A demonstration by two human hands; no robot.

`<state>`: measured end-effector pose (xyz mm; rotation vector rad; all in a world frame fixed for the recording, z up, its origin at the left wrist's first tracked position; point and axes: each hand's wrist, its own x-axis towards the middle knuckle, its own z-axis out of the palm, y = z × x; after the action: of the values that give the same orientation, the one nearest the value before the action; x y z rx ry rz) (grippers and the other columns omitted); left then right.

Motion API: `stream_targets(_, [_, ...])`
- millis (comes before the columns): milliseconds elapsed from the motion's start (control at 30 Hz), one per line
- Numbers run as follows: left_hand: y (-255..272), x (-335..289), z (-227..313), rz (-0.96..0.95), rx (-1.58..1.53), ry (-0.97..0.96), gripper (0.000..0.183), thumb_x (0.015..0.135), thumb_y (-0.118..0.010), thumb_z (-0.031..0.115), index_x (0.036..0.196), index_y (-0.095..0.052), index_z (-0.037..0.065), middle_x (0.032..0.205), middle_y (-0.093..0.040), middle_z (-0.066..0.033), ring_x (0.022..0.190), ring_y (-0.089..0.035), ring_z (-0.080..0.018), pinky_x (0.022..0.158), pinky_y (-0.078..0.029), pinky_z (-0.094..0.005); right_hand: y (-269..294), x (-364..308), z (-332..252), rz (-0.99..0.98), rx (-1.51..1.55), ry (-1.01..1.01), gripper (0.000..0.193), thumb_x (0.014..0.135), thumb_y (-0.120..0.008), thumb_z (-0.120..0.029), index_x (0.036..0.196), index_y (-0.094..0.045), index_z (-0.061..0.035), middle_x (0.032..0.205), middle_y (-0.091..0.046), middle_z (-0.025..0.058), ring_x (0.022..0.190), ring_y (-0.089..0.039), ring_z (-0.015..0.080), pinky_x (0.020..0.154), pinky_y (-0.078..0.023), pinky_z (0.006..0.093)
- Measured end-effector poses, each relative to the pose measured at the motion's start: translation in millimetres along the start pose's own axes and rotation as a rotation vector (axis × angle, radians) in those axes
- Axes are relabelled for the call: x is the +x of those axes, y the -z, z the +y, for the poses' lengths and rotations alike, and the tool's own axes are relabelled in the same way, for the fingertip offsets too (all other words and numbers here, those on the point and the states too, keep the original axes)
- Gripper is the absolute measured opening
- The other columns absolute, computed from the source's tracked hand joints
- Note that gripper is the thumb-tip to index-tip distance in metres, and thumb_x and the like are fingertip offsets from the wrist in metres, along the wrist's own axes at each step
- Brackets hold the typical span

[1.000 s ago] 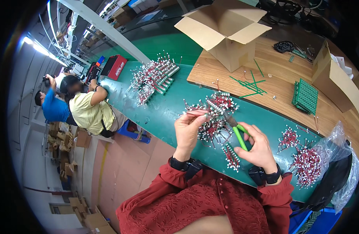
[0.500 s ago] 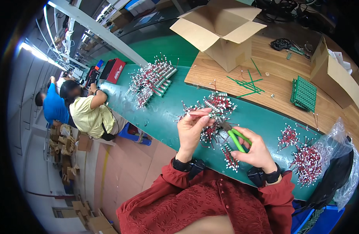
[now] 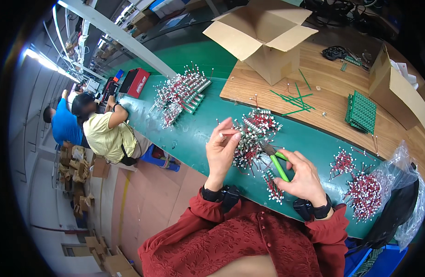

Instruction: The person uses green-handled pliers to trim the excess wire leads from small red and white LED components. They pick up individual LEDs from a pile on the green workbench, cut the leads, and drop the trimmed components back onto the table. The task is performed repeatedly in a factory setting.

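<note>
My left hand (image 3: 221, 150) is raised over the left edge of a pile of small circuit boards with red wires (image 3: 251, 138). Its thumb and forefinger pinch a short bunch of red wires (image 3: 227, 135), while the other fingers are partly lifted. My right hand (image 3: 306, 179) is closed round the green handles of a pair of pliers (image 3: 279, 167). The metal jaws point toward the pile, apart from my left fingers; whether they touch a wire I cannot tell. Just below the pliers lies a small wired board strip (image 3: 273, 187).
Further left on the green bench (image 3: 198, 154) sits a stack of wired boards (image 3: 182, 94). Loose wires (image 3: 364, 191) lie by a plastic bag at right. An open carton (image 3: 263, 41), green strips (image 3: 295, 99) and bare boards (image 3: 360, 113) are on the wooden board. Two people work at left.
My left hand has drawn a little to the left, away from the plier jaws, with its fingers lifting. My right hand and the pliers have barely moved.
</note>
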<state>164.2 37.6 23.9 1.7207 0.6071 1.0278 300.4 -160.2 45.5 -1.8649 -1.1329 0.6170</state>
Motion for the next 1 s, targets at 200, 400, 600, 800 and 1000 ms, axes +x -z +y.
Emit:
stream_targets(200, [-1,-4,7,-0.119,0.026,0.019,0.010,0.083,-0.065,-0.003,0.093,-0.068,-0.001,0.104,-0.066,-0.0110,0.093,-0.061,-0.0151,0.083,-0.047,-0.0278,-9,2,13,-0.005,0.483,0.006,0.067,0.063,-0.077,-0.019,0.124,-0.055,-0.0037,0.082,-0.052,0.0049,0.069,-0.051,0.0151,0.061,-0.043,0.0280])
stream_targets(400, [-16,-10,18,-0.117,-0.061,0.054,0.009,0.079,-0.068,-0.003,0.088,-0.069,0.001,0.091,-0.069,-0.0078,0.087,-0.063,-0.0170,0.079,-0.049,-0.0272,-19,1,23,-0.036,0.559,0.073,0.066,0.065,-0.078,-0.019,0.124,-0.055,-0.0013,0.087,-0.055,0.0059,0.070,-0.051,0.0131,0.061,-0.043,0.0260])
stream_targets(600, [-10,-6,15,-0.218,0.091,-0.195,0.014,0.078,-0.065,-0.010,0.091,-0.066,-0.004,0.099,-0.065,-0.0117,0.088,-0.062,-0.0163,0.075,-0.051,-0.0256,-18,-1,24,-0.106,0.579,0.026,0.065,0.068,-0.076,-0.017,0.127,-0.053,-0.0006,0.097,-0.059,0.0075,0.076,-0.054,0.0122,0.068,-0.047,0.0261])
stream_targets(800, [-2,-7,14,-0.216,-0.154,-0.112,0.014,0.073,-0.067,-0.012,0.085,-0.066,-0.004,0.097,-0.063,-0.0141,0.086,-0.063,-0.0202,0.067,-0.055,-0.0262,-8,-2,13,-0.320,0.830,-0.003,0.061,0.077,-0.072,-0.011,0.132,-0.048,0.0019,0.102,-0.058,0.0019,0.082,-0.053,0.0089,0.073,-0.046,0.0238])
stream_targets(1000, [-8,-8,25,-0.184,-0.419,0.055,0.008,0.077,-0.066,-0.009,0.084,-0.065,-0.005,0.095,-0.060,-0.0153,0.085,-0.063,-0.0220,0.068,-0.057,-0.0285,-9,-2,15,-0.472,1.128,-0.125,0.064,0.076,-0.071,-0.005,0.134,-0.044,0.0036,0.106,-0.056,0.0012,0.087,-0.050,0.0066,0.078,-0.043,0.0222])
